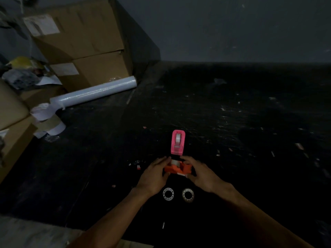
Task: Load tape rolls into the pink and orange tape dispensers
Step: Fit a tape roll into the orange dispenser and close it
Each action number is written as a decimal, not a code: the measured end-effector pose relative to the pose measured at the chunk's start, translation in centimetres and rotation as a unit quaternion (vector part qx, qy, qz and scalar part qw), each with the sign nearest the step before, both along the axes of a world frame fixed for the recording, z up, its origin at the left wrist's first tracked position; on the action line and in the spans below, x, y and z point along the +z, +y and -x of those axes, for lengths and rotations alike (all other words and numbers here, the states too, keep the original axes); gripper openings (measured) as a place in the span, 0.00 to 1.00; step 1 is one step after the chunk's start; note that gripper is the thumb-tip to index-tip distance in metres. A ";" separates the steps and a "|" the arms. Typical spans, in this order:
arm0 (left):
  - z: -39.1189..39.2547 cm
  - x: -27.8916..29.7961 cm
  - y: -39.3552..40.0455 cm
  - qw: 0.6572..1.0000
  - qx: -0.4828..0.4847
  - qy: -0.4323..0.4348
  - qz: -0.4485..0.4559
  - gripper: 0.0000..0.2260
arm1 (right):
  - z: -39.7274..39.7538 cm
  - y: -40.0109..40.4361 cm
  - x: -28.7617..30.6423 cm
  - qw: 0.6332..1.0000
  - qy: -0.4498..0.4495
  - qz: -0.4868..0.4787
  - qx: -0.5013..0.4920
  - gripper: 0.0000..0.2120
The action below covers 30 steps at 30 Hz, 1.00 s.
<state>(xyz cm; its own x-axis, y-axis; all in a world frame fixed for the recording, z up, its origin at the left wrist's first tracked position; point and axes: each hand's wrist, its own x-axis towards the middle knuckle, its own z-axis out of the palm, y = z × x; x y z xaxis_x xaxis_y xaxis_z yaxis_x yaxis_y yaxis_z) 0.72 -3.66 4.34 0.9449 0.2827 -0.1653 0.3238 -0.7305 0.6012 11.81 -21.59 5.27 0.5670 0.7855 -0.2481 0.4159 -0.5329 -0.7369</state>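
Two bare forearms are seen entering from the near edge, converging on an orange tape dispenser at the centre of a dark floor. Just near of the hands, two small tape rolls are laid flat side by side, slightly apart. Directly beyond the orange one, a pink tape dispenser is set lengthwise with a pale roll seated in it; whether the two dispensers touch cannot be told.

Wide open floor is left to the right and far side, scattered only with small scraps, up to a grey wall. The left side is closed off by stacked cardboard boxes, a long roll of clear film lying at their foot, and further rolls beside it.

White labels are stuck on the boxes, but no writing on them can be read.

The orange dispenser is gripped from both sides: the left hand is curled against its left end, the right hand against its right, with fingers bent over the top near a pale roll sitting in the body.
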 end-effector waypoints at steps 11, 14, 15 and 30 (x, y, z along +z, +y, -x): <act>-0.2 -1.0 -0.5 0.990 0.008 -0.066 -0.124 0.20 | 1.6 2.6 -0.6 0.977 -0.174 -0.037 -0.116 0.11; -0.3 -1.2 -0.5 0.989 0.008 -0.070 -0.131 0.20 | 2.5 2.8 -0.4 0.962 -0.237 -0.027 -0.135 0.09; -0.2 -1.3 -0.5 0.988 0.008 -0.073 -0.135 0.20 | 2.8 2.8 -0.3 0.959 -0.244 -0.017 -0.145 0.10; 0.1 -1.4 -0.8 0.985 0.024 -0.077 -0.152 0.18 | 4.4 3.0 -0.6 0.956 -0.248 0.031 -0.156 0.16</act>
